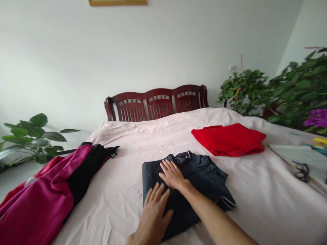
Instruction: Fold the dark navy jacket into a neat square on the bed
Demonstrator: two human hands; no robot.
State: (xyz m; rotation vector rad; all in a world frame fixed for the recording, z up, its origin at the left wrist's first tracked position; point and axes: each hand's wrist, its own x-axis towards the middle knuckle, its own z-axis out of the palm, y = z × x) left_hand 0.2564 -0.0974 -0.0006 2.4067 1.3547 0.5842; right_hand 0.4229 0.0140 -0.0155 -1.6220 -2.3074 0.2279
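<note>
Flat against a folded dark navy garment (204, 178), the right hand (174, 176) lies with fingers extended and slightly parted, gripping nothing. Nearer the camera, the left hand (155, 208) shows fingers similarly straight, thumb set wide, over the garment's left portion; whether its palm bears on the fabric cannot be told. The garment rests near the middle of a pale pink sheet (120, 194), white trim (228, 201) visible at its right corner. Beyond it to the right, well apart, lies a folded red cloth (231, 139). Magenta and black clothing (48, 200) occupies the left side. A carved wooden headboard (159, 104) stands at the far end.
</note>
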